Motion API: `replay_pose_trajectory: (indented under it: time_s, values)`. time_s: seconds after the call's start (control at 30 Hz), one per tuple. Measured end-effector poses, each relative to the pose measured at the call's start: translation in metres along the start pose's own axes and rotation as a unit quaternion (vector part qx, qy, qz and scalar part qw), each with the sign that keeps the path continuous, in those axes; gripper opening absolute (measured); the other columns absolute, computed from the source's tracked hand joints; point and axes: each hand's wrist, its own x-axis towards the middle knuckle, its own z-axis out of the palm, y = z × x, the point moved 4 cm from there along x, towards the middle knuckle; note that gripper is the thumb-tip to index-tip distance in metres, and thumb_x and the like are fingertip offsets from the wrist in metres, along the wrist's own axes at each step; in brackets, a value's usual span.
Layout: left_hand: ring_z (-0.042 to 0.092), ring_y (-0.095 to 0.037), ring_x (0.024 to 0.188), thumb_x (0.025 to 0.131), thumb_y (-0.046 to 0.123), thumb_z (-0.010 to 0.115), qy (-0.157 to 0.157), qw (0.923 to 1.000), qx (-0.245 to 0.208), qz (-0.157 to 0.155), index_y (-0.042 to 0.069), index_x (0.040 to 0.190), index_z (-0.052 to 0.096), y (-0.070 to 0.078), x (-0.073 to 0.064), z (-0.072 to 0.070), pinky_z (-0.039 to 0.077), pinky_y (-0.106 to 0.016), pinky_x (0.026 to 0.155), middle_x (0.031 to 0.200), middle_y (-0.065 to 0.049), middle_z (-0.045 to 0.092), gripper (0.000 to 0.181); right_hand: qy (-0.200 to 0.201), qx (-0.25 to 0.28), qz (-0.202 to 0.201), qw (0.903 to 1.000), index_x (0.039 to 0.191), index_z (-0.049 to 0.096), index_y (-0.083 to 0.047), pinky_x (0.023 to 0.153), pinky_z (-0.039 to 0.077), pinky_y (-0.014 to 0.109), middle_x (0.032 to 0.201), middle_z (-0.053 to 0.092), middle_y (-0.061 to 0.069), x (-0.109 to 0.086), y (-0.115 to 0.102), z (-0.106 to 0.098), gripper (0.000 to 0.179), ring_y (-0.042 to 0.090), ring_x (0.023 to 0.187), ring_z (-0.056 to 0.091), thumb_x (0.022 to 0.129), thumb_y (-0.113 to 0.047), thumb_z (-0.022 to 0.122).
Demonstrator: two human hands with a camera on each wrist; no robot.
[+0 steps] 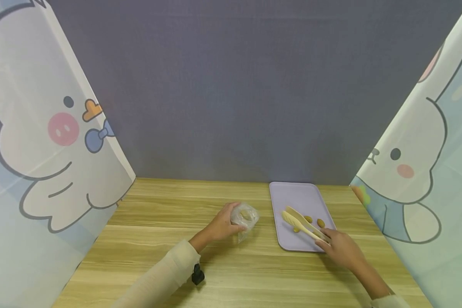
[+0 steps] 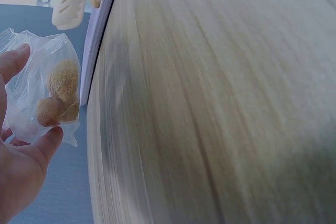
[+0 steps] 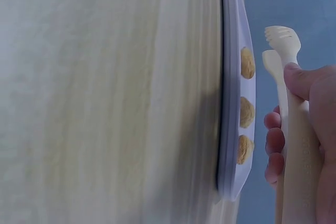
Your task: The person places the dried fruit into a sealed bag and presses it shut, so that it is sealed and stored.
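My left hand (image 1: pixel 224 226) holds a clear plastic bag (image 1: pixel 251 220) above the table, left of the lilac tray (image 1: pixel 292 194). Through the film, in the left wrist view, several brown, rough, walnut-like pieces (image 2: pixel 64 80) show clustered together. My right hand (image 1: pixel 344 249) grips cream-coloured tongs (image 1: pixel 292 220) at the tray's near right corner. Their slotted tips point left over the tray, slightly apart, with nothing between them. More walnut-like pieces (image 1: pixel 321 223) lie on the tray under and beside the tongs; three walnut-like pieces (image 3: pixel 247 112) stand in a row in the right wrist view.
Tray and hands are over a wood-grain table (image 1: pixel 169 205). A grey panel (image 1: pixel 231 94) rises along the back edge, with cartoon-printed panels (image 1: pixel 61 171) on both sides. A small black device (image 1: pixel 197 274) sits at the left sleeve cuff.
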Motion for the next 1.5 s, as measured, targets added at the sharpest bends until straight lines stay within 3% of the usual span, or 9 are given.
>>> replay_pose_trajectory:
  time_s: [0.33, 0.73, 1.1, 1.5]
  values:
    - [0.055, -0.028, 0.123, 0.085, 0.034, 0.082, 0.0, 1.0, -0.001, -0.001, 0.003, 0.153, 0.038, -0.001, 0.0, 0.001, 0.05, -0.045, 0.098, 0.149, -0.016, 0.047, 0.087, -0.016, -0.02, 0.013, 0.9996, 0.117, 0.071, 0.001, 0.059, 0.041, 0.03, 0.069, 0.052, -0.009, -0.008, 0.009, 0.003, 0.045, 0.008, 0.064, 0.046, 0.088, -0.032, 0.079]
    - [0.055, -0.027, 0.121, 0.085, 0.034, 0.082, -0.001, 1.0, -0.008, 0.0, 0.002, 0.153, 0.037, -0.001, 0.0, 0.0, 0.05, -0.044, 0.097, 0.149, -0.016, 0.046, 0.088, -0.031, -0.023, 0.031, 0.9987, 0.122, 0.068, 0.002, 0.056, 0.036, 0.026, 0.071, 0.053, -0.008, -0.013, 0.015, 0.003, 0.048, 0.009, 0.063, 0.045, 0.089, -0.031, 0.077]
    - [0.055, -0.026, 0.119, 0.085, 0.034, 0.081, -0.004, 0.9999, -0.011, -0.003, 0.004, 0.153, 0.037, -0.001, -0.001, 0.0, 0.051, -0.044, 0.095, 0.149, -0.015, 0.046, 0.087, -0.019, -0.038, 0.02, 0.9989, 0.117, 0.071, 0.001, 0.059, 0.046, 0.038, 0.086, 0.072, 0.005, -0.013, 0.016, 0.005, 0.042, 0.013, 0.068, 0.054, 0.09, -0.03, 0.077]
    - [0.055, -0.025, 0.117, 0.085, 0.035, 0.082, -0.001, 0.9999, -0.013, -0.003, 0.003, 0.153, 0.038, 0.0, -0.003, -0.001, 0.05, -0.044, 0.094, 0.149, -0.015, 0.046, 0.087, 0.005, -0.036, 0.011, 0.9993, 0.116, 0.073, -0.001, 0.06, 0.049, 0.042, 0.083, 0.071, 0.002, -0.012, 0.013, 0.006, 0.038, 0.013, 0.069, 0.055, 0.09, -0.028, 0.077]
